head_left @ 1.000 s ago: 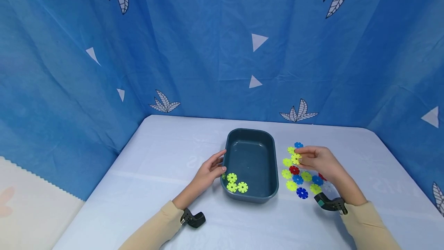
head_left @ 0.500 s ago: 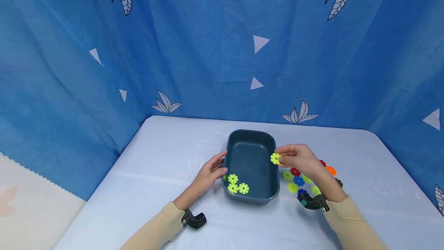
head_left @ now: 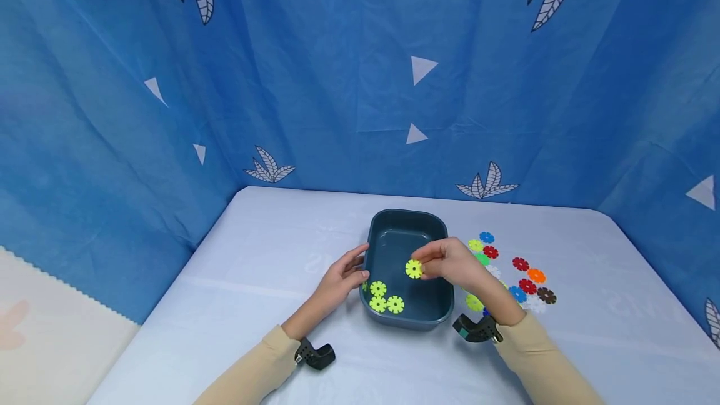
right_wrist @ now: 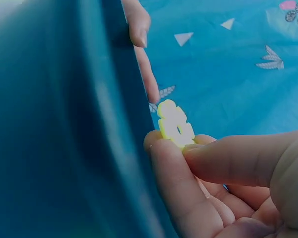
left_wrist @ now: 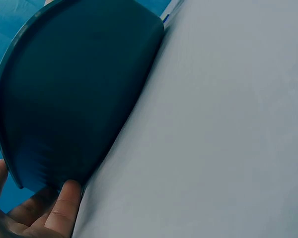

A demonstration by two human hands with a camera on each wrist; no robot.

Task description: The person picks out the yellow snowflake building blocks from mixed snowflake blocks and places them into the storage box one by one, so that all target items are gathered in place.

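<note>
A dark teal plastic bin [head_left: 406, 317] sits on the white table. My right hand [head_left: 450, 262] is over its inside, pinching a yellow-green notched building disc [head_left: 414, 269] between thumb and fingers. The right wrist view shows that disc [right_wrist: 176, 123] edge-up at the fingertips. Several yellow-green discs [head_left: 378, 304] lie in the bin's near left corner. Against the bin's left side rests my left hand [head_left: 337, 280], its fingertips right at the rim. In the left wrist view, the fingers [left_wrist: 64, 210] touch the bin's outer wall.
Right of the bin lie several loose notched discs, among them red [head_left: 520, 264], orange [head_left: 537, 275], brown [head_left: 546, 295] and blue [head_left: 487, 237] ones. A blue patterned cloth [head_left: 360, 80] hangs behind the table [head_left: 281, 236].
My right hand has lifted a yellow-green disc from the loose discs and carried it left, over the bin. The left hand stays at the bin's side.
</note>
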